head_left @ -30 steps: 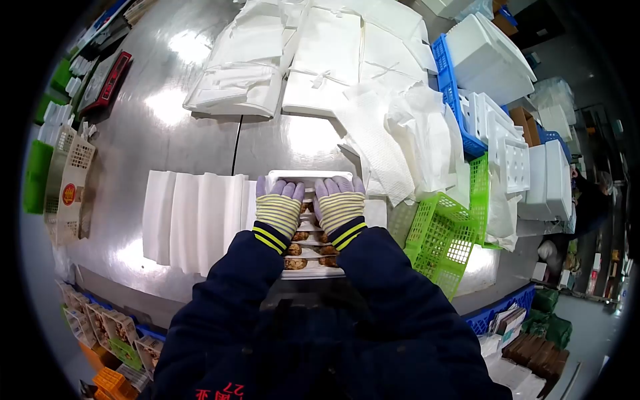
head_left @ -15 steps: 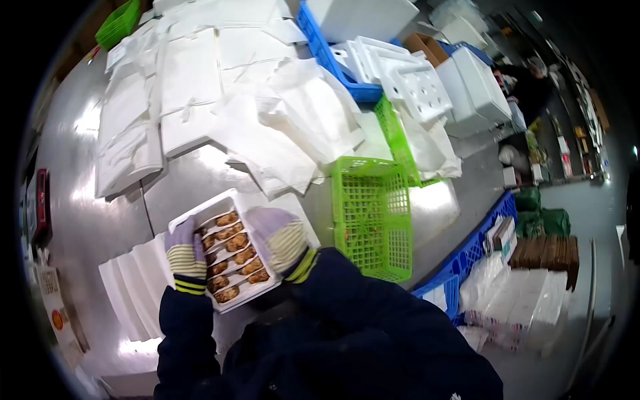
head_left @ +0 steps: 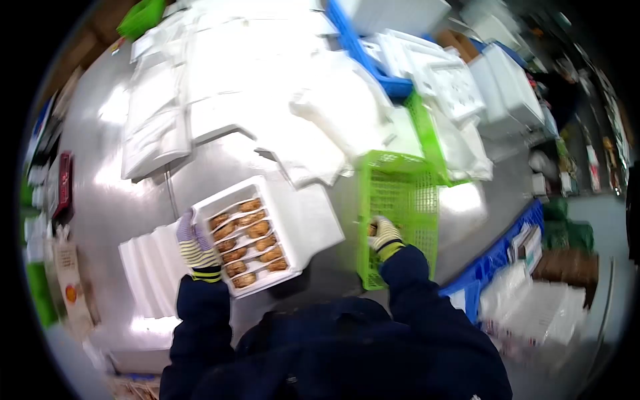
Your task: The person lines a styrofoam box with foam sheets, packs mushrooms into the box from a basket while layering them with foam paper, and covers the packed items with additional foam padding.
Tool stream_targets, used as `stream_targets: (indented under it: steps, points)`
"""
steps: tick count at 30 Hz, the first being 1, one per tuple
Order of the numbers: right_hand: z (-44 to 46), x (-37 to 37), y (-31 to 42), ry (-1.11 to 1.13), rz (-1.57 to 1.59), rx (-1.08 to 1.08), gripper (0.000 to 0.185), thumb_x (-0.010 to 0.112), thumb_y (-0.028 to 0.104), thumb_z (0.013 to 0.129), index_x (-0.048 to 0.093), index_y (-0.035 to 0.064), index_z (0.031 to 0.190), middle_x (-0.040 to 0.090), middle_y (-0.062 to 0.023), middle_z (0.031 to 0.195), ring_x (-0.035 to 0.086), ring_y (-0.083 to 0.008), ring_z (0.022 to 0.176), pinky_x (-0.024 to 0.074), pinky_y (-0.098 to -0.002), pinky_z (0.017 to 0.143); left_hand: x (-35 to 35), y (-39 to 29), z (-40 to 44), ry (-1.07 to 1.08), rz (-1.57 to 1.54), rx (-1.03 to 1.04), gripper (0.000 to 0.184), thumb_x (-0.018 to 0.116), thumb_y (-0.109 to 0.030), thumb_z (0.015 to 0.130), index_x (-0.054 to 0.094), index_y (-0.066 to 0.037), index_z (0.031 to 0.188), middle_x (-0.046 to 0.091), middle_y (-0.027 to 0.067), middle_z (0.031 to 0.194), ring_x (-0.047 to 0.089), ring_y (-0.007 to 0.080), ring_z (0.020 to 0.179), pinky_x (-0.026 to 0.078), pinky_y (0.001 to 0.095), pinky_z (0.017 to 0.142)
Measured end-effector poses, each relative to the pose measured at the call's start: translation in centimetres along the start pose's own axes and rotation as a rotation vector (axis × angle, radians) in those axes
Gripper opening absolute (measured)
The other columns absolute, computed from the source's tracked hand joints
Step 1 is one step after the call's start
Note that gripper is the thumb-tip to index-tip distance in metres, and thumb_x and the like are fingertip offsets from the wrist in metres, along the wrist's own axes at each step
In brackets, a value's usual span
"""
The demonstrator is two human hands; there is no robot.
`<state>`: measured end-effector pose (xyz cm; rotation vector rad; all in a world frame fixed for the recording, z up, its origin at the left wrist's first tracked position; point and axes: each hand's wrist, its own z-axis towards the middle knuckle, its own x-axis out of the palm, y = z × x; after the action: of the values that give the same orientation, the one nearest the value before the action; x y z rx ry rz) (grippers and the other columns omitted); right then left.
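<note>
A white foam box (head_left: 259, 291) with an open top sits on the metal table, tilted slightly in view. Inside it, brown knobbly pieces (head_left: 257, 229) lie in two columns, with white sheet strips between the rows. My left hand (head_left: 193, 243), in a striped knit glove, grips the box's left wall. To the right, my right hand (head_left: 385, 237) reaches into a green plastic basket (head_left: 407, 163), fingers closed round a small brown piece (head_left: 372, 230) that is mostly hidden. A white flat sheet (head_left: 319, 223) lies against the box's right side.
Left of the box are stacked white strips (head_left: 150, 273). White sheets and foam pieces (head_left: 227, 67) cover the back of the table. A blue crate (head_left: 393, 85) with foam trays stands behind the basket. Another person (head_left: 560, 93) is at the far right.
My right hand has left the foam box and moved right into the green basket. My left hand stays at the box's left side. The whole view has shifted slightly.
</note>
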<state>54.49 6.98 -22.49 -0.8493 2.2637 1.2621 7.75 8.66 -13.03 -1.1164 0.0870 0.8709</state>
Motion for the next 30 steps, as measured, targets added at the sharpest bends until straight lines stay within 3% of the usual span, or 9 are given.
stream_targets:
  steps: [4,6,8,9,12,17,22,24,30]
  points:
    - [-2.3,-2.4,3.6,-0.260,0.292,-0.029,0.023,0.063,-0.001,0.075,0.054,0.0006,0.096,0.047,-0.0035,0.075,0.051,-0.0154,0.065,0.0496,-0.0333,0.064,-1.1,-2.0,-0.6,-0.037,0.132,0.038,0.026,0.051,-0.009,0.091,0.054,-0.001,0.116,0.057,0.0167,0.112,0.054,0.0295,0.106,0.042,0.0385,0.093]
    - [-2.4,-4.6,6.0,-0.429,0.208,-0.194,0.029,0.062,-0.002,0.079,0.049,-0.0012,0.104,0.058,-0.0097,0.089,0.059,-0.0159,0.079,0.0518,-0.0300,0.074,-1.3,-1.5,-1.2,0.037,0.253,0.041,0.027,0.054,-0.010,0.089,0.058,-0.008,0.115,0.053,0.0196,0.119,0.050,0.0359,0.110,0.040,0.0429,0.095]
    - [-5.2,-5.9,15.2,-0.349,0.393,-0.478,0.029,0.060,-0.003,0.081,0.051,-0.0002,0.108,0.060,-0.0118,0.097,0.060,-0.0142,0.085,0.0506,-0.0273,0.076,-1.8,-2.4,-0.4,0.142,0.322,0.063,0.034,0.059,-0.013,0.084,0.058,-0.013,0.118,0.050,0.0208,0.123,0.049,0.0385,0.111,0.039,0.0449,0.096]
    - [-6.0,-5.9,18.9,-0.320,0.165,-0.664,0.030,0.056,-0.007,0.080,0.054,0.0011,0.109,0.061,-0.0124,0.103,0.060,-0.0147,0.087,0.0502,-0.0259,0.077,-1.9,-3.1,0.0,0.217,0.415,0.031,0.042,0.062,-0.018,0.081,0.057,-0.016,0.122,0.045,0.0211,0.129,0.045,0.0397,0.115,0.036,0.0469,0.098]
    - [-4.4,-0.7,26.2,-0.068,0.219,-0.935,0.025,0.062,-0.003,0.078,0.061,0.0027,0.102,0.062,-0.0100,0.098,0.060,-0.0144,0.086,0.0486,-0.0246,0.074,-1.2,-4.0,0.1,0.422,0.694,-0.156,0.043,0.061,-0.027,0.081,0.056,-0.022,0.124,0.036,0.0197,0.138,0.034,0.0421,0.124,0.029,0.0534,0.100]
    - [-1.6,9.8,33.1,0.046,0.134,-0.945,0.024,0.065,0.007,0.079,0.059,0.0037,0.102,0.062,-0.0134,0.087,0.062,-0.0230,0.079,0.0494,-0.0312,0.071,-0.8,-3.1,-0.6,0.387,0.594,-0.159,0.035,0.061,-0.029,0.081,0.062,-0.020,0.115,0.040,0.0179,0.136,0.036,0.0417,0.122,0.030,0.0518,0.099]
    - [0.3,13.5,33.1,-0.014,-0.386,-0.989,0.021,0.057,0.016,0.084,0.060,0.0083,0.103,0.063,-0.0112,0.103,0.060,-0.0295,0.092,0.0488,-0.0383,0.079,-1.2,-2.8,-0.4,0.367,0.518,-0.115,0.026,0.064,-0.026,0.078,0.066,-0.015,0.102,0.049,0.0182,0.126,0.041,0.0415,0.118,0.032,0.0518,0.096]
    - [0.0,13.6,32.9,-0.222,-0.547,-1.103,0.021,0.057,0.017,0.083,0.062,0.0105,0.103,0.063,-0.0089,0.102,0.060,-0.0294,0.091,0.0487,-0.0402,0.078,-1.2,-3.1,-0.6,0.308,0.542,-0.065,0.028,0.064,-0.026,0.078,0.065,-0.016,0.104,0.049,0.0179,0.127,0.040,0.0415,0.119,0.031,0.0518,0.097]
    - [-1.0,12.2,32.7,-0.252,-0.521,-1.025,0.026,0.061,0.016,0.078,0.064,0.0122,0.103,0.061,-0.0088,0.094,0.059,-0.0288,0.089,0.0472,-0.0419,0.074,-1.4,-3.9,0.8,0.324,0.677,0.028,0.042,0.062,-0.027,0.080,0.055,-0.021,0.121,0.040,0.0161,0.136,0.033,0.0394,0.125,0.027,0.0555,0.099]
